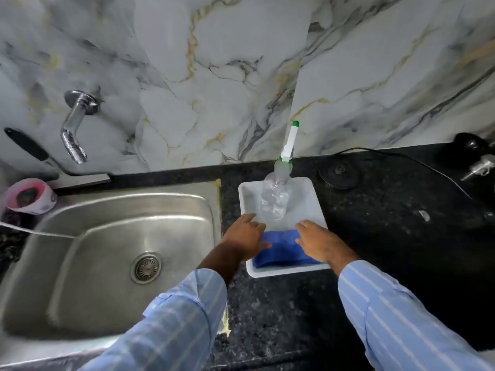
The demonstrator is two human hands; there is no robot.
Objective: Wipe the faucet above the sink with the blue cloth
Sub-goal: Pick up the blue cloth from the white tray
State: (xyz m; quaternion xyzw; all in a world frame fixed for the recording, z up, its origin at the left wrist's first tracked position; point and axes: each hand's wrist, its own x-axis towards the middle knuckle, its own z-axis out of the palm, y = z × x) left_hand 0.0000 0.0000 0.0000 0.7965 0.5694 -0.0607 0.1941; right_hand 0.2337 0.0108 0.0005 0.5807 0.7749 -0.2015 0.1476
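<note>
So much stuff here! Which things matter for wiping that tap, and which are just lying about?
For the job:
blue cloth
faucet
sink
both hands, left and right

Lying about:
white tray
spray bottle
pink cup
black-handled scraper
black cord

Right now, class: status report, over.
Both hands, left and right, open on blue cloth in tray. Faucet untouched. Spray bottle behind cloth.

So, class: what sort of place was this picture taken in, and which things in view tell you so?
Most likely a home kitchen. A steel sink is set into a dark speckled counter, a chrome faucet comes out of the marble-look wall above it, and a kettle-type base with a cord sits on the counter.
</note>
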